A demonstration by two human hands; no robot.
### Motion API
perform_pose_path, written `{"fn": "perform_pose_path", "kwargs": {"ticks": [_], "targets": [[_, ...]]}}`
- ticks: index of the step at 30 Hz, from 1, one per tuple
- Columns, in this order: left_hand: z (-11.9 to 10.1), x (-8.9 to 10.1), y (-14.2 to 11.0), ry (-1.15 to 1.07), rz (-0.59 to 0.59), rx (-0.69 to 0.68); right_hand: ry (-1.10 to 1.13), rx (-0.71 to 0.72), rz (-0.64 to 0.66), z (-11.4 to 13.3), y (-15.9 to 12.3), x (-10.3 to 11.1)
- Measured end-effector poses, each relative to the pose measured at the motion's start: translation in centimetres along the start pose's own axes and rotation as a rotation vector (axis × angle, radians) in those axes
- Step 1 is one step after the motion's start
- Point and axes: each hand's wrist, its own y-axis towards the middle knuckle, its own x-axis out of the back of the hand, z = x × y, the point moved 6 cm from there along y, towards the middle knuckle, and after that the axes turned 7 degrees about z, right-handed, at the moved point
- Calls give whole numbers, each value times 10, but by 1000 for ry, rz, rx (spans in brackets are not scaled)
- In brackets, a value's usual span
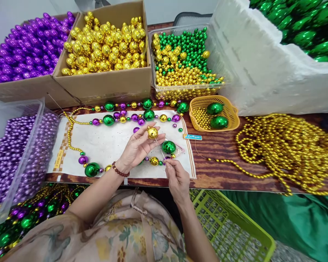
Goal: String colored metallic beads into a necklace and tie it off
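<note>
My left hand point(139, 145) pinches a large gold bead point(152, 133) above the white cloth point(104, 138). My right hand point(177, 178), closed, grips a thin needle point(160, 150) that slants up with its tip at the gold bead. Whether the tip has gone into the bead I cannot tell. Under and around my hands a bead strand point(154, 161) of green, purple and gold lies on the cloth, partly hidden. A large green bead point(168, 147) sits just right of my left fingers. Further strung beads point(108, 120) run along the cloth's far edge.
Boxes of purple beads point(27, 51) and gold beads point(106, 43) stand behind, beside a clear bin point(186, 87). An orange basket point(229, 123) holds green and gold beads. Gold bead strings point(289, 153) are heaped right. A green crate point(235, 214) sits below the table edge.
</note>
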Motion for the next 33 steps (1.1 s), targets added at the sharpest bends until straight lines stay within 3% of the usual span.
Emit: {"fn": "perform_pose_path", "kwargs": {"ticks": [5, 11, 17, 23, 33], "targets": [[0, 7, 1, -23, -27, 32, 1, 23, -2, 1, -4, 2], [6, 10, 2, -29, 41, 129, -7, 23, -13, 9, -3, 3], [2, 10, 5, -4, -31, 53, -86, 85, 10, 26, 3, 0], [-4, 16, 9, 29, -123, -40, -137, 92, 30, 24, -2, -1], [4, 8, 5, 17, -111, -43, -108, 99, -40, 19, -2, 1]]}}
